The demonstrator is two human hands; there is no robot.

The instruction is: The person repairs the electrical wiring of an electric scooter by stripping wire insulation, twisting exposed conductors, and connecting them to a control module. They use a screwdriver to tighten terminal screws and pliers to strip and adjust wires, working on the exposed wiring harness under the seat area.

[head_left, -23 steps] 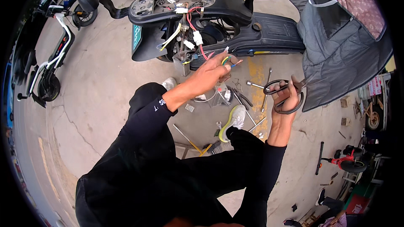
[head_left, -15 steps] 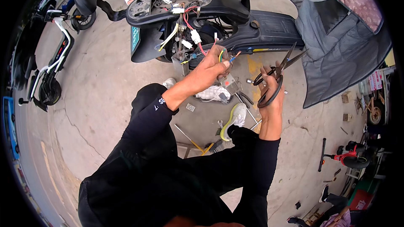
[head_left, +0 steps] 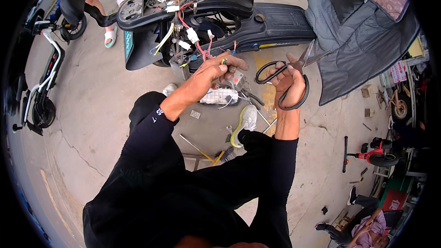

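Note:
My left hand [head_left: 215, 71] is closed around thin insulated wires [head_left: 224, 61], with a green-and-yellow one showing at the fingers. A blue wire end with an orange tip [head_left: 234, 48] sticks up just beyond them. To the right, my right hand [head_left: 288, 85] grips black-handled scissors [head_left: 298, 65], its fingers through the loops. The blades are spread and point up and right, away from the wires. Behind my left hand stands a black electric scooter [head_left: 280, 20] with its seat area uncovered. White plug connectors [head_left: 192, 34] on red wires hang from its opened side.
Below my left hand lie a metal box with a red dot [head_left: 237, 80] and a white ribbed part [head_left: 219, 95]. Tools with yellow handles [head_left: 216, 158] rest near my shoe [head_left: 245, 121]. A grey quilted cover [head_left: 344, 59] drapes at right. Another person's legs [head_left: 110, 34] stand behind the scooter.
The view has shifted, so the scene sits further left. The blue wire end, earlier pointing right, now points up. The scissors are slightly further from my left hand. The bystander's legs show more.

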